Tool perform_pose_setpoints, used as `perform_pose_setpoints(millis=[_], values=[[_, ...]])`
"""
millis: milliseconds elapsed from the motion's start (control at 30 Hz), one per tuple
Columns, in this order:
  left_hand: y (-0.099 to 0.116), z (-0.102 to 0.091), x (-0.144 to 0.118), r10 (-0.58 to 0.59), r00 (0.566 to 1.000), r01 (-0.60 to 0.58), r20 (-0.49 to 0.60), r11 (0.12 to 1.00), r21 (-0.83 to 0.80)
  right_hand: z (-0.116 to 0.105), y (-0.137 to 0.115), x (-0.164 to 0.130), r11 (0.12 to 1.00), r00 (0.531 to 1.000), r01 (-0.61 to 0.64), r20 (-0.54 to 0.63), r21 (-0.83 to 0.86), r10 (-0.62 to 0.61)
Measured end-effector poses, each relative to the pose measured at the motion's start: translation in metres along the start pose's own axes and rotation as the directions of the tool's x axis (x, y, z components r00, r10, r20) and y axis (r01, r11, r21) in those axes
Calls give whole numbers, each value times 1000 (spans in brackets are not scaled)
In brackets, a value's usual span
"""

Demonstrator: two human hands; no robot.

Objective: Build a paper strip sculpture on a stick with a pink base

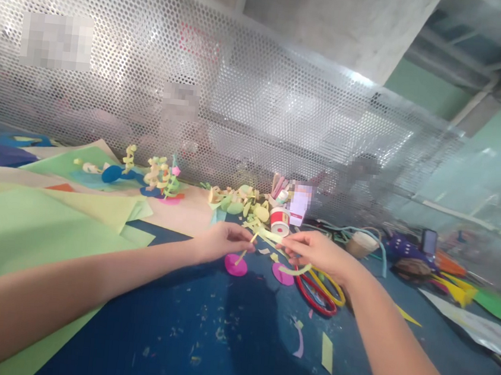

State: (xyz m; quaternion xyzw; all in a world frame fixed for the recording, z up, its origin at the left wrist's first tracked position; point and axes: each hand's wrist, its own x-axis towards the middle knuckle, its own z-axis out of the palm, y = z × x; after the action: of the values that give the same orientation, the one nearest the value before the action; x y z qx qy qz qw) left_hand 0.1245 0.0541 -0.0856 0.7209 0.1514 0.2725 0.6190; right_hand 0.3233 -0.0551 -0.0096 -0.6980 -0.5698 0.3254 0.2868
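Note:
My left hand (228, 242) pinches a thin pale-yellow paper strip (241, 257) whose lower end reaches a magenta paper disc (236, 265) on the blue table. Across from it, my right hand (309, 248) has its fingers closed on a pale green paper strip (271, 235) that stretches toward the left hand. Just below the right hand lies a second magenta disc (283, 274), with a curved pale strip (295, 270) over it. Beyond both hands sits a pile of pale yellow-green paper pieces (249, 201).
Red and yellow scissors handles (317, 296) lie by my right wrist. A red-and-white tub (280, 221) stands behind the hands. Large green paper sheets (48, 238) cover the left, with small paper-curl models (162, 178) behind. A cup (362, 244) stands right; perforated metal panel (263, 105) behind.

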Motion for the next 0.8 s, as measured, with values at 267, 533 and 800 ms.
perform_pose_setpoints(millis=[267,533,800], values=[[-6,1,-3,16,996,-20,-89,999,-46,19,-16,-18,968,987,-140,111,208,119],[-8,4,-8,0,996,-3,-85,999,-42,54,17,-35,995,989,-96,112,35,92],[-2,9,-11,14,995,-6,-98,997,73,-28,50,-88,839,964,-188,-261,-511,57]])
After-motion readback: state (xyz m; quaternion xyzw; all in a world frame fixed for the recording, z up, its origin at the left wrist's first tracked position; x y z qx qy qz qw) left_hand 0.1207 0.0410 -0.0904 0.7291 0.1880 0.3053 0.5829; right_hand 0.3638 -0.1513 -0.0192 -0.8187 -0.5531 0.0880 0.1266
